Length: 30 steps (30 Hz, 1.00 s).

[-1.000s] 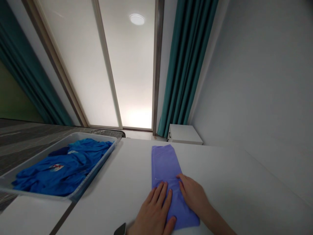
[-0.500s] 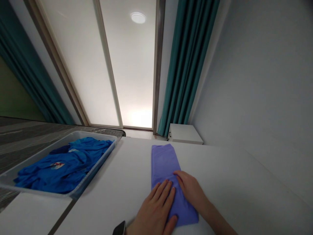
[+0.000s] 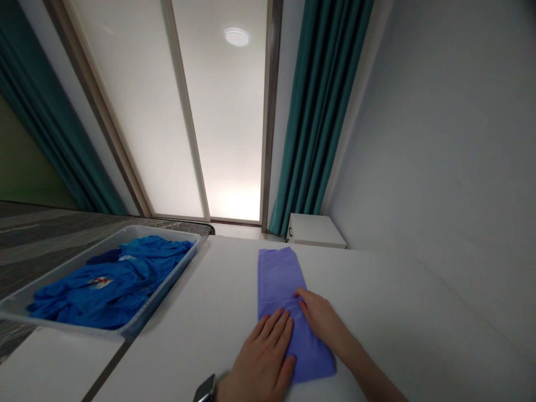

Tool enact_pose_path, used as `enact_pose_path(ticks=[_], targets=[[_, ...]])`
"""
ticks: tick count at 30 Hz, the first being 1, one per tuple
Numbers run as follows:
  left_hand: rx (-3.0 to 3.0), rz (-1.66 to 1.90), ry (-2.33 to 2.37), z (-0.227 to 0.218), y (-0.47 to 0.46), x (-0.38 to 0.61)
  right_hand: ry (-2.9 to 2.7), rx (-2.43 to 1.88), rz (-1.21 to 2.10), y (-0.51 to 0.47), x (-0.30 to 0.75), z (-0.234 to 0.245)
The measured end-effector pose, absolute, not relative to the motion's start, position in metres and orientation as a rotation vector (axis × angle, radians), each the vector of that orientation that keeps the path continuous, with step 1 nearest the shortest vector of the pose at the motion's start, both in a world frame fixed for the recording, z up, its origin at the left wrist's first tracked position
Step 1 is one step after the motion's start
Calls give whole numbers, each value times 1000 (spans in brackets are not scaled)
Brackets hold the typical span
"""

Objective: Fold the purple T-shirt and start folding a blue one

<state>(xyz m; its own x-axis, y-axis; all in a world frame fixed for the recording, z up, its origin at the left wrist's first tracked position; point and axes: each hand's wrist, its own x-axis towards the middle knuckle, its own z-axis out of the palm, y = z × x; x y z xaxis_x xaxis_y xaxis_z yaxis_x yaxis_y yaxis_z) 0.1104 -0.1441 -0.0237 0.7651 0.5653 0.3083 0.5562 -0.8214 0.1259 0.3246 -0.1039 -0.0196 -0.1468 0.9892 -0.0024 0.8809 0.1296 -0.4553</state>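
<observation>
Both hands are on the purple cloth [image 3: 280,276], which lies folded into a long strip on the white table [image 3: 209,296], right of the middle of the view. The left hand [image 3: 266,357] is spread palm down across the cloth's lower left, fingers straight, pressing rather than gripping, and it hides that edge of the fabric. The right hand [image 3: 320,321] comes in from the other side, fingers bent and fingertips on the cloth near a crease; whether they pinch any fabric, I cannot tell, since the hand covers its own underside. Both forearms run off the bottom of the view, and the dark watch [image 3: 205,389] by the left wrist is cut by that same border, its screen unreadable.

Over to the left, 1 translucent bin [image 3: 165,290], its far left end just clipped by the frame! Inside, bright blue clothing [image 3: 125,296] sits in a loose, rumpled heap, with a darker navy patch at the back. There's a small multicoloured print on top, too small to make out, and a pale mark behind it. How many garments? The folds hide that. Past the table's far edge stands a white cabinet [image 3: 316,229], its lower part blocked from sight.
</observation>
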Motion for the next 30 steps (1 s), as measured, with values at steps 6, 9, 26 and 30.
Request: enact_pose_path(ticks=[6, 9, 26, 30], targets=[[2858, 511, 1052, -27, -138, 105, -2096, -1818, 433, -107, 321, -22], [2822, 477, 1082, -34, -139, 105, -2046, -1846, 329, -110, 320, -26], [2779, 513, 1092, -36, -138, 109, -2330, -1701, -140, -167, 292, -30], [2788, 474, 1063, -33, -136, 105, -2292, -1821, -124, -175, 291, -42]])
